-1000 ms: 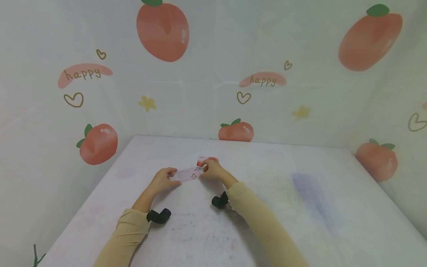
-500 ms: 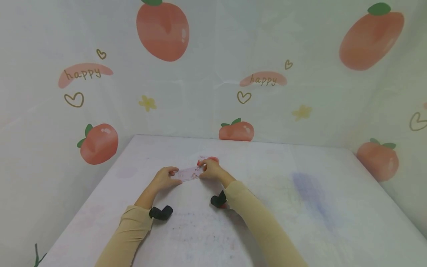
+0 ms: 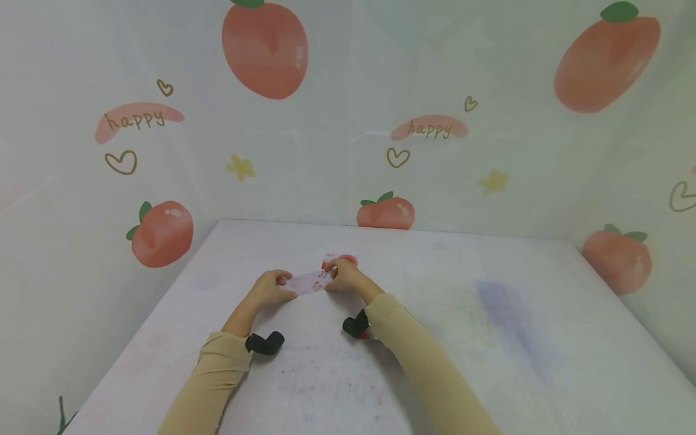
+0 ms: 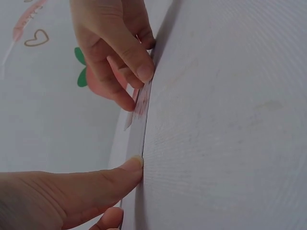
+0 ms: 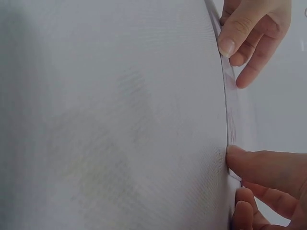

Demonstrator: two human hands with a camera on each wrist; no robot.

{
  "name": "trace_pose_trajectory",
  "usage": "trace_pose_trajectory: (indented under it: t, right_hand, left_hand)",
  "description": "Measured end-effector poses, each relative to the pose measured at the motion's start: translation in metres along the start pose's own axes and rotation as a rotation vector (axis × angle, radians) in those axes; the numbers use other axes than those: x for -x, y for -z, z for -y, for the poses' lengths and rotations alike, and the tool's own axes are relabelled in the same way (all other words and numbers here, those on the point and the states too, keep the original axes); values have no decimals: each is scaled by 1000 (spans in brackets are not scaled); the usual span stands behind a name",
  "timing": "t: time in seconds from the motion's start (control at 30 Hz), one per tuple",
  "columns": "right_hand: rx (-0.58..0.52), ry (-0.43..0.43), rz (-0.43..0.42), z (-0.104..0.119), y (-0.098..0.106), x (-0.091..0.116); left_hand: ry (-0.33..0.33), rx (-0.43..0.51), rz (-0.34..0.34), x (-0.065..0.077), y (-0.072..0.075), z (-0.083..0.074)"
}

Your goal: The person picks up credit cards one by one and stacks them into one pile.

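A thin, flat, pale pink card (image 3: pixel 310 283) with small printed figures lies between my two hands near the middle of the table. At its left end, my left hand (image 3: pixel 269 288) holds it with the thumb on the near edge and fingers on the far edge. My right hand (image 3: pixel 347 279) grips the right end in the same way. Seen edge-on in the left wrist view, the card (image 4: pixel 139 115) is low and close over the tabletop. The right wrist view shows my right thumb (image 5: pixel 259 165) on the card's near edge.
Just behind my right hand lies a red and white printed piece (image 3: pixel 328 257), partly hidden by the fingers. The white table (image 3: pixel 435 338) has faint coloured stains. A cloth backdrop (image 3: pixel 326 157) with printed peaches hangs behind it. Black camera mounts (image 3: pixel 265 344) are on both wrists.
The hands and the card stay almost in place. My left forearm and its wrist mount have shifted slightly right and up in the head view.
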State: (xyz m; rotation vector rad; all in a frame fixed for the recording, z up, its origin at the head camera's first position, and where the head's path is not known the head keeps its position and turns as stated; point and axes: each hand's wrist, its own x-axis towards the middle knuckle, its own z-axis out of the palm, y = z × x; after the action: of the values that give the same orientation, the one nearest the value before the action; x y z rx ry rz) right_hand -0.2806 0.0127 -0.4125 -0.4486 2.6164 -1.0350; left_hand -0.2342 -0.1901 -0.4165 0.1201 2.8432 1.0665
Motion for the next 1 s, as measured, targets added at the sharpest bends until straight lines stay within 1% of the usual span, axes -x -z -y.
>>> trace_pose_trajectory:
  t: [0.13, 0.27, 0.37, 0.6, 0.8, 1.0]
  right_hand:
    - [-27, -11, -6, 0, 0, 0]
    - [-50, -33, -13, -1, -1, -1]
    - [-59, -50, -19, -1, -2, -1]
    - [-70, -19, -41, -1, -4, 0]
    - [-71, -36, -35, -1, -3, 0]
    - [-81, -55, -16, 2, 2, 4]
  left_hand:
    - [-11, 14, 2, 0, 0, -1]
    - [-9, 32, 1, 1, 0, -2]
    - [10, 46, -1, 2, -1, -3]
    - [9, 72, -14, 4, -3, -4]
    - [10, 83, -32, 5, -5, -3]
    - [26, 93, -38, 6, -5, -8]
